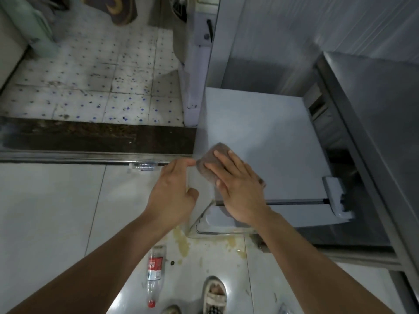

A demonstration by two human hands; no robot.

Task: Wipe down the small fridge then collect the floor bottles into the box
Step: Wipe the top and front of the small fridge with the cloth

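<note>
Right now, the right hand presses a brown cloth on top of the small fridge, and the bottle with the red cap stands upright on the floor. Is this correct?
Not quite. The head view shows the red-capped bottle lying on its side on the floor. The rest holds: the right hand presses the brown cloth on the small fridge.

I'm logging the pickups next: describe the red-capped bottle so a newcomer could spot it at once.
Start at the small white fridge and drop to the glossy floor tiles in front of it. The red-capped bottle lies there on its side, left of the sandal. Its red label and cap distinguish it from the clear bottle by the door track.
</note>
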